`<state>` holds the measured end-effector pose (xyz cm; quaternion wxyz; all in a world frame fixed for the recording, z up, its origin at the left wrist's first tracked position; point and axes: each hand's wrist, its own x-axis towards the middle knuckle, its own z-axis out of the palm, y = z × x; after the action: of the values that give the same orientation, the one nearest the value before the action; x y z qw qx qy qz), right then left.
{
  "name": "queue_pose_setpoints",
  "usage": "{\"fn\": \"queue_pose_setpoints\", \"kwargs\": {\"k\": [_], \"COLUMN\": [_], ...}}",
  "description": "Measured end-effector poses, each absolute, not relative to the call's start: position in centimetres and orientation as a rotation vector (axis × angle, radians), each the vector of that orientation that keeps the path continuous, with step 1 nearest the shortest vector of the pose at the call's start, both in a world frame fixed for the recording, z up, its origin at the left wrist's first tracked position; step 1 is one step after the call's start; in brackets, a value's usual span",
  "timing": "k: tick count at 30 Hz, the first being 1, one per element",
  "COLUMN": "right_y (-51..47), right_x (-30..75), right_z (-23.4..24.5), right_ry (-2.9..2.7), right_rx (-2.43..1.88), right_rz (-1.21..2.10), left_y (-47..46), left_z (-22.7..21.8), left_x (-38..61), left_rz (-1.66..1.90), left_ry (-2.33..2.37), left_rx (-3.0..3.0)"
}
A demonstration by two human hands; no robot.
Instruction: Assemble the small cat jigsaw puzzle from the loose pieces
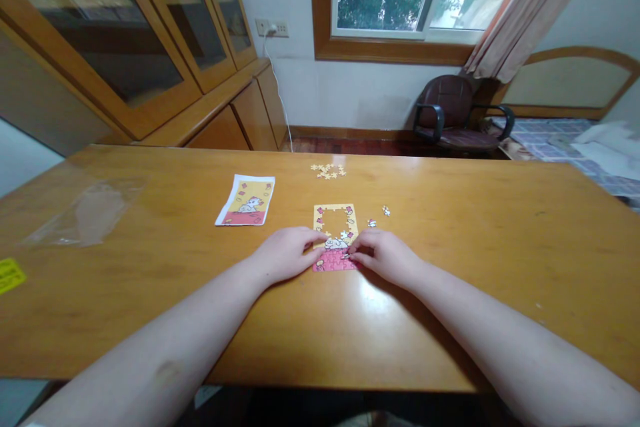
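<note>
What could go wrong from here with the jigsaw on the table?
Both hands, left and right, are at the jigsaw puzzle; uneven pressure might pop joined pieces apart, especially the narrow border around its gap.
Two loose jigsaw pieces lie just beyond the right hand, which could knock them aside.
The yellowish piece pile sits near the table's far edge; a careless push might send some off.

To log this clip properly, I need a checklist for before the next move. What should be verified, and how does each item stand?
1. Left hand at the left edge of the puzzle: ok.
2. Right hand gripping a piece: cannot tell, too small.
3. Puzzle interior filled: not ok, a gap shows in the upper part.
4. Loose yellow pieces in view: ok, beyond the puzzle.
5. Picture sheet uncovered: ok.
</note>
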<state>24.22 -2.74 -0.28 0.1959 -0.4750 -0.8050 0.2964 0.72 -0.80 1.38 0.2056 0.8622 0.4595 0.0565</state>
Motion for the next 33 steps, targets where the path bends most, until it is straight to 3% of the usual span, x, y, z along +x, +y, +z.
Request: {"fn": "queue_pose_setpoints", "kwargs": {"k": [12,20,33], "right_y": [-5.2,-9.0,-9.0], "right_x": [24.3,21.6,21.0], "right_z": [3.7,3.7,3.0], "right_ry": [-2.74,-2.931,-2.858], "right_rx": [-1.7,-1.625,-1.805], "right_rz": [0.172,0.225,0.202], "left_y": [-1.7,-2.8,-3.0], "left_z": [1.7,2.1,2.1], "left_x": [1.0,1.5,1.7], "left_rz": [0.158,0.094,0.068], "left_ry": [1.166,0.9,0.884], "left_rx": [2.454,2.543,2.584]}}
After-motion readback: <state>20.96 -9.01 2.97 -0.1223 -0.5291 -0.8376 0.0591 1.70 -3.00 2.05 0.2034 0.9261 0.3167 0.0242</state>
